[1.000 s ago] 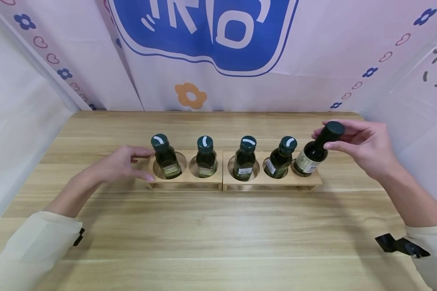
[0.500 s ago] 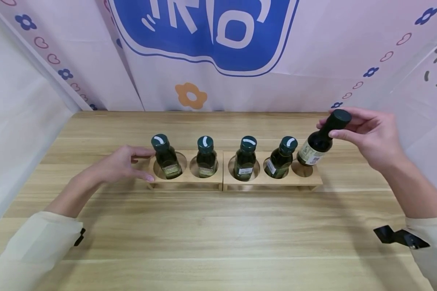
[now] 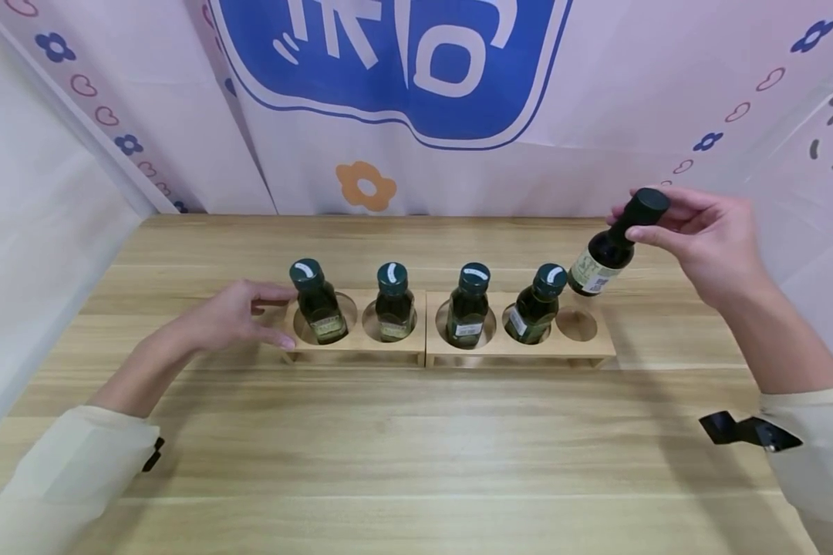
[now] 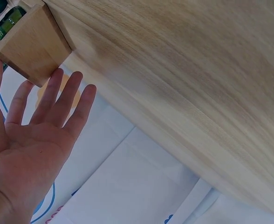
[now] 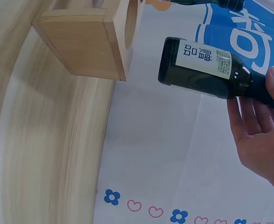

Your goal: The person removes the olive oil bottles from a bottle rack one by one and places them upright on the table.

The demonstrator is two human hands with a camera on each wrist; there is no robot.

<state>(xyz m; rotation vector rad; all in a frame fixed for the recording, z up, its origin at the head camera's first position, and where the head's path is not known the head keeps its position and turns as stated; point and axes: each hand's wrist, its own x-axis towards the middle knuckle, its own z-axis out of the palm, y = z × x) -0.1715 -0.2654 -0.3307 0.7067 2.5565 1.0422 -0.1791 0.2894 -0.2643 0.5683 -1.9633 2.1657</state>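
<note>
My right hand (image 3: pixel 708 247) grips the neck of a dark sauce bottle (image 3: pixel 600 266) with a black cap and pale label. The bottle tilts in the air behind and above the rightmost hole of the right wooden bottle rack (image 3: pixel 497 348), and that hole is vacant. Two green-capped bottles, one of them this bottle (image 3: pixel 468 312), stand in the rack's other holes. My left hand (image 3: pixel 239 316) touches the end of the left wooden rack (image 3: pixel 357 347), thumb at the front corner and fingers at the back, fairly straight. Two more small bottles, including this one (image 3: pixel 322 312), lean in it.
The two racks stand end to end on a wood-grain table (image 3: pixel 416 439). Behind the table hangs a white printed cloth (image 3: pixel 597 100) with a blue sign and flowers. White cloth walls flank both sides.
My right hand has lifted the dark bottle up and back, out of the right rack's end hole. The left hand stays at the left rack's end.
</note>
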